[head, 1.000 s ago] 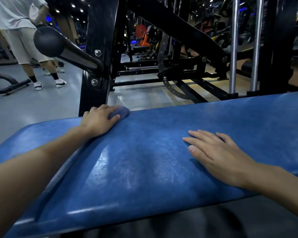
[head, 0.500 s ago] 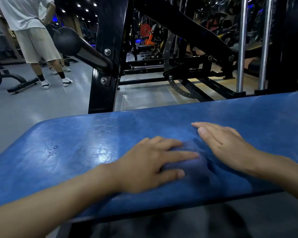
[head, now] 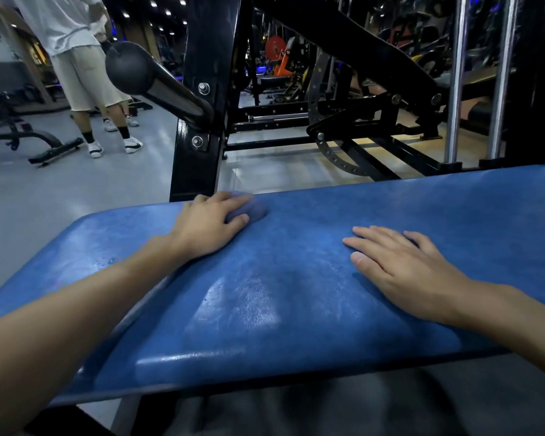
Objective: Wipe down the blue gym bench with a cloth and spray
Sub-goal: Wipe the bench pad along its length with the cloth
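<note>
Head view: the left hand (head: 211, 225) lies at the far edge of the blue gym bench (head: 296, 309), its fingers (head: 233, 199) curled over a bunched bluish-grey cloth (head: 257, 210) and the thumb tucked against the cloth's near side, pressing it onto the padding. The right hand (head: 403, 272) rests palm-down on the bench further right, well apart from the cloth, fingers straight and slightly spread, holding nothing. A few small droplets (head: 110, 261) sit on the vinyl near the left forearm, and the middle of the pad shows a pale sheen. Just behind the cloth rises a black machine upright (head: 202, 121) with a round-ended black bar (head: 129, 67) jutting left. A person in pale shorts (head: 79, 77) stands on the grey floor (head: 44, 190) at far left.
</note>
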